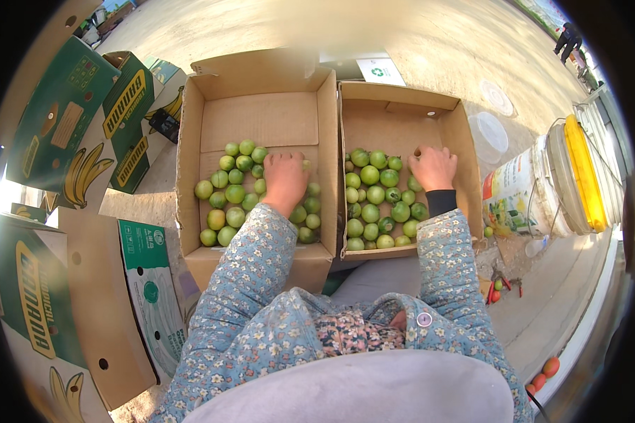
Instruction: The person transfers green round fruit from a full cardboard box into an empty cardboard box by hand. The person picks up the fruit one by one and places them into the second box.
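Observation:
Two brown cardboard boxes stand side by side before me, a left box (259,119) and a right box (402,113). Green tomatoes (235,193) cover much of the left box's floor; one is tinged orange. My left hand (284,178) reaches down among them, its back towards me and its fingertips hidden. Partly showing at its fingers is a pale green tomato (306,165). More green tomatoes (370,213) lie in the right box. Over their right edge is my right hand (435,167), fingers curled down, close to a green tomato (414,183). Whether either hand grips anything is hidden.
Printed banana cartons (129,121) stand at the left, with a phone (164,125) among them. To the right are a white bucket (524,185), clear plastic lids (488,137) and red-handled pruning shears (500,283). Red tomatoes (551,366) lie lower right. A distant person (568,41) bends down.

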A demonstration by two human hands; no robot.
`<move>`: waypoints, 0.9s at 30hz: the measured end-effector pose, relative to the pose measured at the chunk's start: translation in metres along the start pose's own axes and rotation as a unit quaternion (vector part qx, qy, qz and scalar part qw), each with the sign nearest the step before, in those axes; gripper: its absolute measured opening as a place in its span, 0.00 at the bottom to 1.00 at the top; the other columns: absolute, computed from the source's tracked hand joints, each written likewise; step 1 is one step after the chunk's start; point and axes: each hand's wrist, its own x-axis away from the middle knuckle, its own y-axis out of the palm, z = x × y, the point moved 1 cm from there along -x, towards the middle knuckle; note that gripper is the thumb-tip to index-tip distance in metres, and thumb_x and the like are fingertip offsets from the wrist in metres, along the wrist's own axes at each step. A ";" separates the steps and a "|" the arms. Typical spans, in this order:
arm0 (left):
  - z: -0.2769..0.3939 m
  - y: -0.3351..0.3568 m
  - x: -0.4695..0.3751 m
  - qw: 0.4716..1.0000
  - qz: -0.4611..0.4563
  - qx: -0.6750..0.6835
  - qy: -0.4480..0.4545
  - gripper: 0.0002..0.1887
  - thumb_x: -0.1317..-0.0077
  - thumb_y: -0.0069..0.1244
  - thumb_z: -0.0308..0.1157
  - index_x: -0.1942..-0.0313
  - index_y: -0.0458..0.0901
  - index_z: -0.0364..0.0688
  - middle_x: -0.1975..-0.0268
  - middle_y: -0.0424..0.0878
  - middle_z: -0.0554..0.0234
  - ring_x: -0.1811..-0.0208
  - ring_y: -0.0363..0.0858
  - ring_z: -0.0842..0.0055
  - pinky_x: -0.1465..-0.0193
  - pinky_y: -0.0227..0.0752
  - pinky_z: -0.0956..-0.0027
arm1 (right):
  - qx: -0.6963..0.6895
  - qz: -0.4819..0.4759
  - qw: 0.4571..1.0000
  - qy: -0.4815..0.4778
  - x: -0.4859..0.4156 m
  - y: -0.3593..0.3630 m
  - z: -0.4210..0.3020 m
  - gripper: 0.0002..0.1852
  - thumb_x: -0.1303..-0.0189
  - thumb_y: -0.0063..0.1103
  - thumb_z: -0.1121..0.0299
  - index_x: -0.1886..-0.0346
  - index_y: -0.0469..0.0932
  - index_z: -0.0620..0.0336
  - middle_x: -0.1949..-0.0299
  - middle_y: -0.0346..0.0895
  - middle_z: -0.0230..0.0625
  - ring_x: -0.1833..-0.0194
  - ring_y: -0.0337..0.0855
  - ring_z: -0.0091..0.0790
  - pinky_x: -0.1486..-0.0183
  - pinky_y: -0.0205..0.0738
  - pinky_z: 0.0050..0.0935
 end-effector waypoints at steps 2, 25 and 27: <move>0.002 -0.005 -0.003 0.997 0.004 0.073 -0.013 0.19 0.39 0.60 0.41 0.50 0.82 0.43 0.57 0.84 0.53 0.53 0.79 0.59 0.40 0.63 0.55 | -0.008 0.039 0.999 -0.017 0.002 -0.003 -0.004 0.13 0.42 0.64 0.57 0.60 0.84 0.53 0.57 0.81 0.40 0.52 0.77 0.45 0.48 0.66 0.47; -0.002 -0.041 0.005 0.993 -0.014 0.116 0.014 0.18 0.37 0.60 0.35 0.48 0.81 0.43 0.55 0.84 0.56 0.46 0.78 0.60 0.41 0.70 0.57 | -0.095 0.142 0.984 -0.038 0.008 -0.015 -0.027 0.16 0.42 0.66 0.60 0.53 0.81 0.56 0.59 0.78 0.41 0.54 0.76 0.47 0.51 0.69 0.46; -0.004 -0.028 0.013 0.995 -0.064 0.070 0.030 0.18 0.38 0.60 0.38 0.48 0.82 0.46 0.55 0.83 0.55 0.46 0.76 0.56 0.42 0.69 0.54 | -0.026 0.079 0.997 0.001 0.004 -0.012 -0.006 0.15 0.41 0.65 0.58 0.55 0.82 0.54 0.57 0.79 0.42 0.51 0.76 0.47 0.51 0.70 0.44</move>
